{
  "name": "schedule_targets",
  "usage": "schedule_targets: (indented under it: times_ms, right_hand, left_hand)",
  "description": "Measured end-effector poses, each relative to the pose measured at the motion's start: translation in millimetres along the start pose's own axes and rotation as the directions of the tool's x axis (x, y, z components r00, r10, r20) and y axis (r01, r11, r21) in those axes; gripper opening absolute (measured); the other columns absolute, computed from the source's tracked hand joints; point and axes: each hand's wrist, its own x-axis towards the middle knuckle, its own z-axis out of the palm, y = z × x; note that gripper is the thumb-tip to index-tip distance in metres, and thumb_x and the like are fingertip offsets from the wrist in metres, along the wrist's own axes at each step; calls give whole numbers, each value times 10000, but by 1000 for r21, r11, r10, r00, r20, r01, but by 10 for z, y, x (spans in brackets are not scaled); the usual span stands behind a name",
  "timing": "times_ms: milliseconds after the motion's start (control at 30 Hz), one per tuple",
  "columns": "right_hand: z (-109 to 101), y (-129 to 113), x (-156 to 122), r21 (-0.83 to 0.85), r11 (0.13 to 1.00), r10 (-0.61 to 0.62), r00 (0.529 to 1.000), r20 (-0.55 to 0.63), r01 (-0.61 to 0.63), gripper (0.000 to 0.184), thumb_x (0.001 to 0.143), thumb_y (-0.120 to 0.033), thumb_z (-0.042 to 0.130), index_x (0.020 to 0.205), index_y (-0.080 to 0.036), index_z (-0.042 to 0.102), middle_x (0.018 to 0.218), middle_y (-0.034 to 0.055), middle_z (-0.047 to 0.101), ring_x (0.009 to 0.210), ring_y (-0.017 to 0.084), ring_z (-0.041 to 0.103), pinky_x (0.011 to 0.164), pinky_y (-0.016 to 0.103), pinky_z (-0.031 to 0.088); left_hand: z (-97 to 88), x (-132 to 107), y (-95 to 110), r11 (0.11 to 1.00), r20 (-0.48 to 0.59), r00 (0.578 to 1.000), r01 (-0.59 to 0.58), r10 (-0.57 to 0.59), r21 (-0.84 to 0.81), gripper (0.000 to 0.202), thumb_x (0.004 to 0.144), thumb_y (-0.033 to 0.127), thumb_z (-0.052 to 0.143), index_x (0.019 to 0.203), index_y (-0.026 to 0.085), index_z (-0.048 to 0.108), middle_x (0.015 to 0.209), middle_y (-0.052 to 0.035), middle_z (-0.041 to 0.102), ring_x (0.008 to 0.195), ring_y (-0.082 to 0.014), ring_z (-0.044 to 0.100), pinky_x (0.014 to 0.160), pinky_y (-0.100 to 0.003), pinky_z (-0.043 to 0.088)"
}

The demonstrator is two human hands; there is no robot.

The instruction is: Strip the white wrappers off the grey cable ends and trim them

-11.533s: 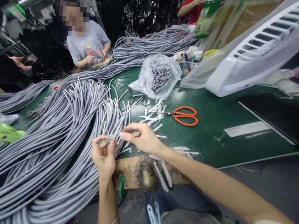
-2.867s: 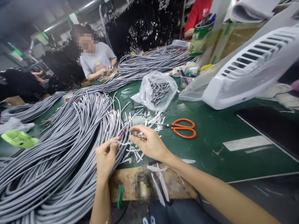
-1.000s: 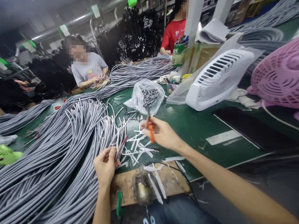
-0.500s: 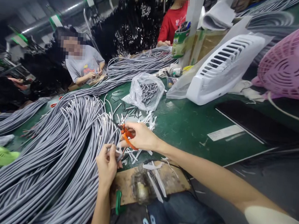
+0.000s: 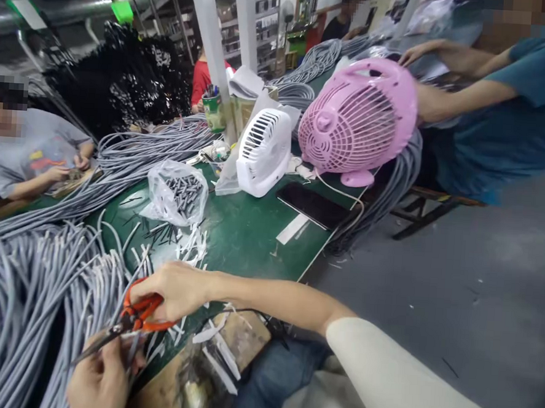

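My right hand (image 5: pixel 177 292) grips a pair of scissors (image 5: pixel 132 320) by their orange handles, and the dark blades point down to the left across the fingers of my left hand (image 5: pixel 105 372). A grey cable (image 5: pixel 133 350) with a whitish end is pinched in my left hand, partly hidden by the fingers. Just beyond both hands, cut ends of a thick bundle of grey cables (image 5: pixel 31 300) spread over the bench. White strips (image 5: pixel 191 245) lie scattered behind my right hand.
A clear bag (image 5: pixel 181 192) of short grey tubes sits on the green bench (image 5: pixel 243 227). Behind it stand a white fan (image 5: pixel 264 151) and a pink fan (image 5: pixel 351 122), with a black tablet-like slab (image 5: pixel 313 204) in front. Co-workers sit at left and right. A wooden board (image 5: pixel 164 382) is below.
The view has swung to the right, bringing the pink fan and a co-worker in blue into sight. The scissor blades now show plainly over my left hand; both hands still hold their things.
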Motion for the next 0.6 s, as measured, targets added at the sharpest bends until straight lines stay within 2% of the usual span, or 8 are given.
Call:
schedule_targets:
  times_ms: [133, 233, 300, 367, 467, 533, 600]
  right_hand:
    - [122, -16, -2, -108, 993, 36, 993, -110, -48, 203, 706, -231, 592, 907, -199, 601, 809, 1, 649, 677, 140, 558, 548, 212, 306]
    - [180, -1, -8, -14, 996, 83, 973, -215, -88, 116, 714, -188, 598, 828, -168, 612, 723, 11, 642, 620, 128, 550, 542, 203, 309]
    - [198, 32, -8, 99, 995, 60, 964, -258, -35, 94, 725, -228, 622, 767, -148, 594, 651, -10, 610, 560, 98, 506, 536, 192, 307]
    - [198, 68, -2, 131, 990, -17, 972, -234, 49, 187, 688, -294, 677, 681, -146, 563, 558, -43, 543, 500, 76, 434, 512, 187, 292]
    - [179, 72, -11, 35, 990, -126, 978, -165, 133, 198, 648, -280, 708, 666, -151, 559, 608, -32, 556, 524, 80, 453, 511, 189, 297]
    - [170, 26, -36, -81, 981, -182, 977, -113, 174, 178, 659, -270, 696, 748, -161, 588, 712, -4, 610, 608, 107, 527, 536, 198, 323]
    - [165, -24, -53, -193, 958, -228, 972, -54, 214, 190, 705, -277, 654, 856, -175, 599, 840, 24, 645, 731, 134, 577, 563, 211, 346]
  left_hand:
    - [5, -58, 36, 991, 46, 999, 34, -28, -130, 428, 655, 610, 560, 668, 182, 548, 444, 10, 578, 351, -146, 525, 337, -228, 420]
    - [2, -120, 75, 954, 121, 993, 34, 2, -298, 390, 717, 560, 552, 640, 179, 511, 465, 31, 532, 353, -105, 490, 352, -203, 404]
    - [1, -133, 74, 929, 125, 992, 30, 17, -369, 381, 754, 536, 523, 654, 169, 521, 510, 19, 546, 390, -103, 513, 363, -196, 402]
    - [-5, -118, 51, 906, 131, 991, 41, 16, -421, 387, 773, 533, 485, 703, 158, 550, 521, 4, 571, 406, -113, 529, 375, -205, 414]
    - [-28, -101, 29, 886, 140, 989, 17, 54, -463, 356, 718, 497, 529, 740, 148, 591, 517, -6, 594, 410, -131, 543, 382, -222, 431]
    - [-46, -126, 28, 905, 129, 986, -42, 106, -423, 288, 654, 419, 599, 752, 149, 621, 597, -25, 643, 478, -149, 590, 434, -233, 474]
    - [-60, -155, -8, 954, 81, 990, -89, 117, -288, 216, 598, 296, 675, 767, 165, 642, 701, -29, 682, 620, -175, 648, 548, -239, 524]
